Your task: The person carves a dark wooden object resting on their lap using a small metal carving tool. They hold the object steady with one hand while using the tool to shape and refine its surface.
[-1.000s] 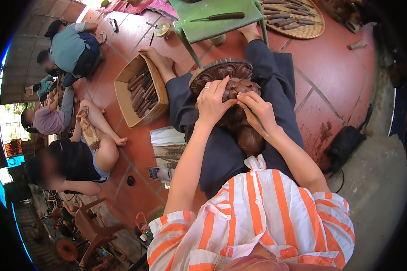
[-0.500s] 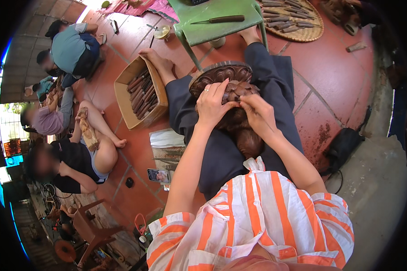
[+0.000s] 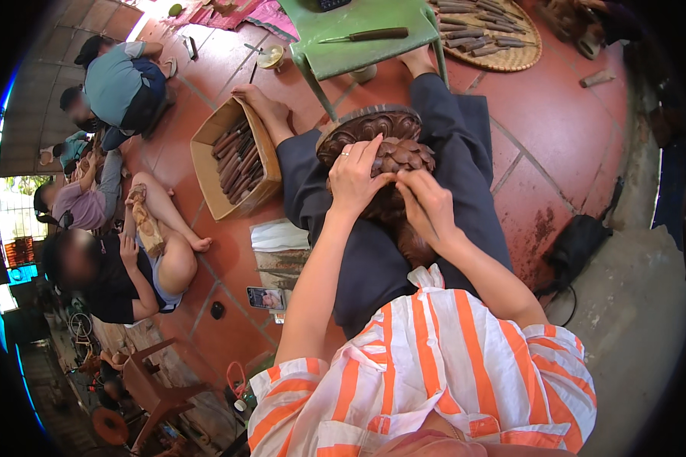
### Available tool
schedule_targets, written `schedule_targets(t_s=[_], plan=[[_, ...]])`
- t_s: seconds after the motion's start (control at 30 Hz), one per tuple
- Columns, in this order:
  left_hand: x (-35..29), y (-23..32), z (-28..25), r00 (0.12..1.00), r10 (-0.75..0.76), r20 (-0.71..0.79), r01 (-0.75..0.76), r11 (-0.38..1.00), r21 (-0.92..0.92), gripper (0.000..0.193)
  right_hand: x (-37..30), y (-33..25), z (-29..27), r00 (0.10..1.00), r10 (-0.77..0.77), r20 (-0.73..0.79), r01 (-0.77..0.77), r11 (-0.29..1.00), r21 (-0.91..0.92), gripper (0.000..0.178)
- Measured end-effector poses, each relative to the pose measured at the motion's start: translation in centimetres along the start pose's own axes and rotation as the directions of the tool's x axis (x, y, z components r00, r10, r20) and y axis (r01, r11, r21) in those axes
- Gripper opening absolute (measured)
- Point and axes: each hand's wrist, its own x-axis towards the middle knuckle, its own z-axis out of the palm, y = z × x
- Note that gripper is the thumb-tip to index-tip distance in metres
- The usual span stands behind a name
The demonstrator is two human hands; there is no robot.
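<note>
A dark brown wood carving (image 3: pixel 405 155) lies between my thighs, with overlapping petals and a round, scalloped base at its far end. My left hand (image 3: pixel 354 181) grips its left side, fingers reaching up over the petals and thumb pointing right. Close to that thumb, my right hand (image 3: pixel 428 204) is closed in a pinch against the carving. Whatever sits between its fingertips, if anything, is too small or hidden to make out. Both forearms and hands cover much of the carving's near part.
A green plastic stool (image 3: pixel 358 57) ahead bears a carving knife (image 3: pixel 377 34). Left of my leg stands a cardboard box (image 3: pixel 206 171) of wooden-handled tools; more lie on a woven tray (image 3: pixel 522 57). A phone (image 3: pixel 265 297) lies at left. Several people sit further left, one with a pale wooden figure (image 3: pixel 149 228).
My right hand has shifted slightly left and down over the carving, uncovering more petals. My left hand stays nearly in place. The nearest seated person has lowered a hand from the head.
</note>
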Motion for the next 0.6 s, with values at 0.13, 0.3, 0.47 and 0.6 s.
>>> schedule_targets(t_s=[0.13,0.3,0.47,0.6], plan=[[-0.2,-0.4,0.2,1.000,-0.001,-0.013,0.000,1.000,-0.020,0.070,0.7,0.8,-0.6,0.999,0.036,0.003,-0.036,0.994,0.104,0.014],[-0.2,-0.3,0.1,1.000,-0.004,0.002,0.004,1.000,-0.019,0.071,0.3,0.3,0.1,0.998,-0.039,-0.044,0.041,0.998,0.056,0.012],[-0.1,-0.3,0.2,1.000,0.003,-0.011,-0.003,0.999,-0.032,0.076,-0.4,0.7,-0.8,0.986,0.147,0.078,-0.161,0.961,0.223,0.015],[0.0,-0.3,-0.2,1.000,0.000,0.014,0.001,0.997,-0.075,0.077,-0.7,1.2,-1.6,0.985,0.126,0.117,-0.157,0.939,0.307,0.018]])
